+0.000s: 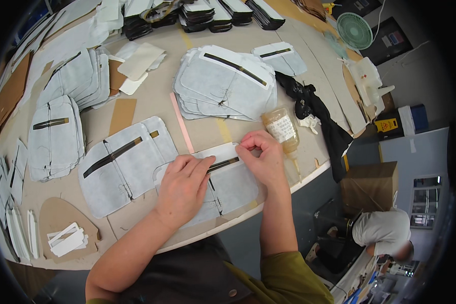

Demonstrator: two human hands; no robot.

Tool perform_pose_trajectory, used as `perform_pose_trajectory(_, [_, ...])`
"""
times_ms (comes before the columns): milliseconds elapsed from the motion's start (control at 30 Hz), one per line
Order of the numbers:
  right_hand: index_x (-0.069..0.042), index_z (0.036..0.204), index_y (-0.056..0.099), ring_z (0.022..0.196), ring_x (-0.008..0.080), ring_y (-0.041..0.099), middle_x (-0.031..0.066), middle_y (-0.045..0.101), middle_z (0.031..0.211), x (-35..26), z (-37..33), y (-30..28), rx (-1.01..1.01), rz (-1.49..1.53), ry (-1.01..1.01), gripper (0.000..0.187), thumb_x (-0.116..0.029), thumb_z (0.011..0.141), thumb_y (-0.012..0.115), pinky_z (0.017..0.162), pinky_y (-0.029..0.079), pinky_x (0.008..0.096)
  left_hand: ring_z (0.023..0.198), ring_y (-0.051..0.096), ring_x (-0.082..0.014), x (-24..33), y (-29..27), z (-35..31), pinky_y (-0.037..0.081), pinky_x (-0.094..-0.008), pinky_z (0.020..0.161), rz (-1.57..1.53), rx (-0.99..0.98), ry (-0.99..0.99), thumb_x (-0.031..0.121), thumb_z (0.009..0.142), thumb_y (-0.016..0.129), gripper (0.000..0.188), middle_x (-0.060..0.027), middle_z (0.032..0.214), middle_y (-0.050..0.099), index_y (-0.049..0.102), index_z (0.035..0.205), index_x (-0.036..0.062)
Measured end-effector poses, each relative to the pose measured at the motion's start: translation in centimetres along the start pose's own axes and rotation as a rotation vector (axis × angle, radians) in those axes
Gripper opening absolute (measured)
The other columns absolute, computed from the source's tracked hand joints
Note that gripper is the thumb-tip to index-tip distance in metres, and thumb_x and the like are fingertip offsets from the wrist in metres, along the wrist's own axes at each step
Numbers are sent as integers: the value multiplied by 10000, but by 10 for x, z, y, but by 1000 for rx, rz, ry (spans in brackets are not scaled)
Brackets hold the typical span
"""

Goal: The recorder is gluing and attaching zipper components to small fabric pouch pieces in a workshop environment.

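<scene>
A pale grey-blue panel [233, 188] with a dark zipper slot lies at the table's near edge, a white strip [219, 151] along its upper side. My left hand [182, 190] rests flat on the panel's left part, fingers stretched out beside the slot. At the strip's right end, thumb and forefinger of my right hand [261, 156] are pinched together on its edge. Just beyond that hand, a glue bottle [280, 129] with amber contents lies on its side, nozzle toward the table edge. Left of my hands sits another slotted panel [106, 175], partly overlapping a similar one.
Panel stacks stand at the back middle [192, 81] and left [55, 144]. A black cloth [316, 114] hangs over the right edge. Dark bundles [197, 15] line the back. Small white pieces [68, 240] lie on a brown board. A person [382, 230] sits off to the right.
</scene>
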State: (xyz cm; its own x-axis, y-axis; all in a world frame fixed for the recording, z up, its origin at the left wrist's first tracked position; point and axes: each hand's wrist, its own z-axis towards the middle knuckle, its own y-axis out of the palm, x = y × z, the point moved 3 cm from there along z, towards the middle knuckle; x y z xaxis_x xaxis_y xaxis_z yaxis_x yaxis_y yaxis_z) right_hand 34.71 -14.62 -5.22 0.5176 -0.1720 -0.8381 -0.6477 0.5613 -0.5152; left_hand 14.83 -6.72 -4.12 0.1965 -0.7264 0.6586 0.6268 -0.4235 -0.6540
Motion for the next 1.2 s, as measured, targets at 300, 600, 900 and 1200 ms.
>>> perform_pose_trajectory(300, [2,800,726,779,152,656,72,677,910,-1,-2,0,-27,64,33,61,15,763,772,684,534,266,990,561,-321,0,-1,0,462,-417,877,29,-28,-20,-32,770,693,436,-95,948,643,647,1199,31])
perform_pose_trajectory(600, [-29,796,735,857,125,618,37,657,940,-1,-5,1,-34,66,48,67,-13,772,795,739,477,261,982,550,-329,0,-1,-1,464,-420,872,50,-25,-26,-28,764,685,411,-102,943,624,646,1169,30])
perform_pose_trajectory(900, [-17,1038,673,806,115,629,46,667,922,4,-16,0,172,47,3,259,30,797,756,726,489,236,1006,552,-329,0,-1,-2,462,-433,875,78,-22,-4,-14,760,680,427,-102,960,627,637,1181,36])
perform_pose_trajectory(1200, [-12,1121,642,810,64,592,13,673,934,11,-30,5,78,214,112,273,66,863,691,743,473,205,1029,551,-314,2,1,-1,453,-427,900,138,-45,14,-8,772,660,464,-95,1111,625,630,1233,42])
